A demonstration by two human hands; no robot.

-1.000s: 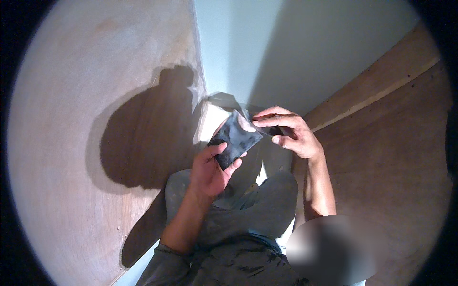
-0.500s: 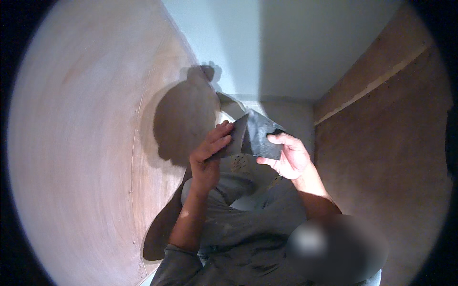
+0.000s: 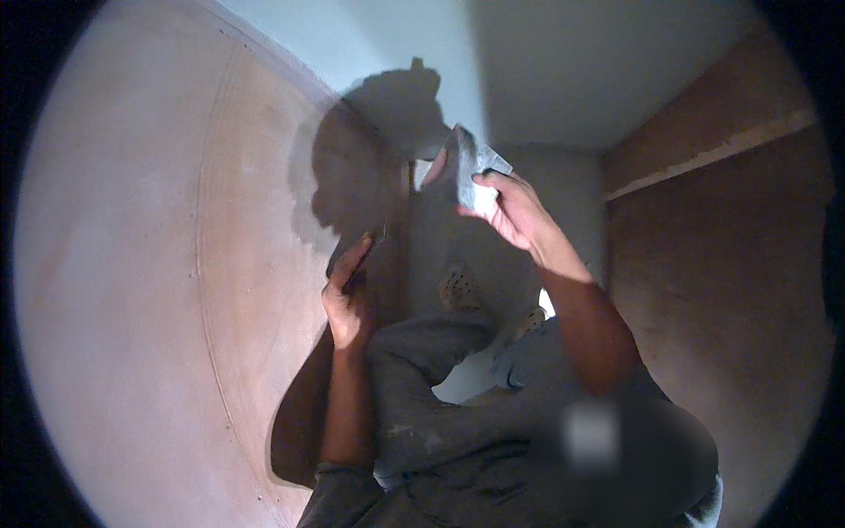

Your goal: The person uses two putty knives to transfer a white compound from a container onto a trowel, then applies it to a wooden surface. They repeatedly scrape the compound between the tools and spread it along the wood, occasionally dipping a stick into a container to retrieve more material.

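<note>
R plate (image 3: 466, 172) sits at 1 o'c from frame ctr, tilted up, w/ a dark curved side & a bright side. Can't tell if it's 1 bent sheet or 2 pcs. R hand (image 3: 515, 211), at 2 o'c, is clamped on its near end: thumb over the bright side, other fingertips curled under. L plate (image 3: 376, 241), at 10 o'c, is dark & mostly lost in shade; only a thin pale edge shows. L hand (image 3: 346, 299), at 8 o'c, looks clamped on it too, 1 finger laid straight along it; thumb's spot n/a, can't tell. Plates are well apart.

Handling, my guess: both light & thin, prob. stiff w/ some spring, smooth enough to slip if fingers are dusty. Not v. fragile, but edges may nick or bend. Best hold: near end, thumb on 1 face, fingers spread on the other, skin off the edges.

Surfaces: brownish panel (image 3: 132, 220) fills 9 o'c, w/ faint curved lines & the person's shadow (image 3: 352, 167) at approx 11. Pale wall (image 3: 563, 88) at 12–1, part lit, part shaded. Darker brown board (image 3: 722, 255) at 3 o'c, w/ a lighter strip (image 3: 704, 163) along it at 2. Tight corner, grey floor (image 3: 519, 255) btwn. Holed shoe (image 3: 458, 286) at 4 o'c, near ctr; dark trousers (image 3: 422, 348) at 6, knees bent. Light's patchy.
</note>
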